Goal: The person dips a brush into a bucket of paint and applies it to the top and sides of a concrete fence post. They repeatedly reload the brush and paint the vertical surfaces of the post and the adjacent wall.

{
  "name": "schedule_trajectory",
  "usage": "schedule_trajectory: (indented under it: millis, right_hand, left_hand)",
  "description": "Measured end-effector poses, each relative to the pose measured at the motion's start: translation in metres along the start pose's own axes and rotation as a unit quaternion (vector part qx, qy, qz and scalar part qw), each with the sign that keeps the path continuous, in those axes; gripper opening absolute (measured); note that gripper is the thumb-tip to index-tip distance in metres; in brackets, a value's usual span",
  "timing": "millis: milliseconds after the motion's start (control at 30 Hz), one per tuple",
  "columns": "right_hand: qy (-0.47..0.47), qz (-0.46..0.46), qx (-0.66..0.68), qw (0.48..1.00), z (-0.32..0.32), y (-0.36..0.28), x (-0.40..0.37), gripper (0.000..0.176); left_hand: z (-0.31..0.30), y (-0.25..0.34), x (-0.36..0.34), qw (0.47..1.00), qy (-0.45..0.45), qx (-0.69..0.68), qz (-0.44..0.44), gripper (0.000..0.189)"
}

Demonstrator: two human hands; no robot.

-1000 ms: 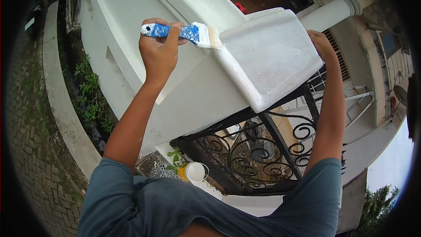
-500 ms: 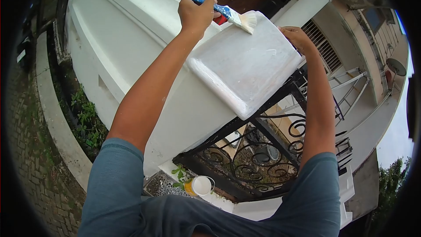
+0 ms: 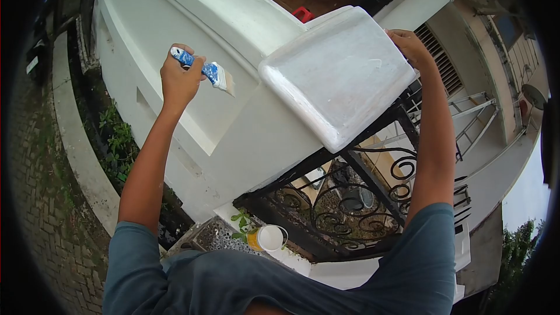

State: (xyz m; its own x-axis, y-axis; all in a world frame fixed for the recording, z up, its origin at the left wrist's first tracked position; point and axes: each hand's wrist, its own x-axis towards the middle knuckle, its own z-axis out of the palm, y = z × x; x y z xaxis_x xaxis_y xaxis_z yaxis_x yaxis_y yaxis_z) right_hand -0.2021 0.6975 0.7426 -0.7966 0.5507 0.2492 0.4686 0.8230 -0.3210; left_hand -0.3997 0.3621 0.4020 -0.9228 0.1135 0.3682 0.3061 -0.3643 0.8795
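Observation:
My left hand [image 3: 179,79] is wrapped around the blue, paint-spattered handle of a paintbrush [image 3: 213,74]. Its pale bristles point right and down, in front of the recessed panel of the white wall [image 3: 256,122]. On top of the pillar at the wall's end is a white pillar cap [image 3: 344,70], with wet-looking paint streaks along its near rim and greyer patches on its upper face. My right hand [image 3: 413,49] grips the cap's right edge with bent fingers; some fingertips are hidden. Below stands a yellow bucket [image 3: 254,239] with white inside.
A black wrought-iron gate [image 3: 350,204] adjoins the pillar at lower right. Beyond it stands a metal ladder [image 3: 475,116]. Green plants [image 3: 116,140] grow in a ditch left of the wall, beside a paved path [image 3: 46,198]. A red object [image 3: 302,14] is behind the wall.
My left hand has drawn the paintbrush off the cap's upper face, moving left and down to in front of the wall. My right hand stays at the cap's edge; the view has shifted slightly.

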Motion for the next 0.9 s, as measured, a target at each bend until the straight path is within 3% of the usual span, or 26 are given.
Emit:
schedule_trajectory:
  millis: [100,167,267,367,467,567,667,767,900]
  right_hand:
    - [0.003,-0.008,0.001,1.0,-0.002,0.01,0.01,0.051]
    - [0.001,-0.01,-0.009,1.0,0.0,0.009,0.011,0.05]
    - [0.023,0.005,-0.016,1.0,0.001,0.002,0.003,0.051]
    - [0.026,0.006,-0.015,1.0,0.004,0.0,-0.001,0.052]
    - [0.013,-0.001,0.007,1.0,0.001,0.002,-0.001,0.058]
    - [-0.003,-0.012,0.021,1.0,-0.002,0.004,0.0,0.068]
    - [-0.002,-0.019,0.017,1.0,-0.001,0.007,0.004,0.064]
    - [0.001,-0.008,0.014,1.0,0.0,0.006,0.003,0.057]
    - [0.03,-0.007,-0.013,0.999,0.0,0.008,0.004,0.055]
  left_hand:
    - [0.018,0.01,-0.006,1.0,-0.029,0.004,-0.01,0.026]
    - [0.038,0.016,0.003,0.992,-0.024,-0.126,-0.002,0.029]
    - [0.047,0.055,0.013,0.997,-0.016,-0.069,0.044,0.034]
    - [0.057,0.082,0.033,0.973,-0.006,-0.215,0.079,0.037]
    - [0.077,0.115,0.049,0.966,-0.03,-0.224,0.126,0.036]
    - [0.116,0.129,0.087,0.915,-0.025,-0.385,0.116,0.016]
    - [0.15,0.139,0.096,0.901,-0.005,-0.427,0.078,0.014]
    - [0.146,0.117,0.077,0.942,-0.056,-0.318,0.089,0.039]
    - [0.107,0.081,0.041,0.967,-0.036,-0.247,0.041,0.041]
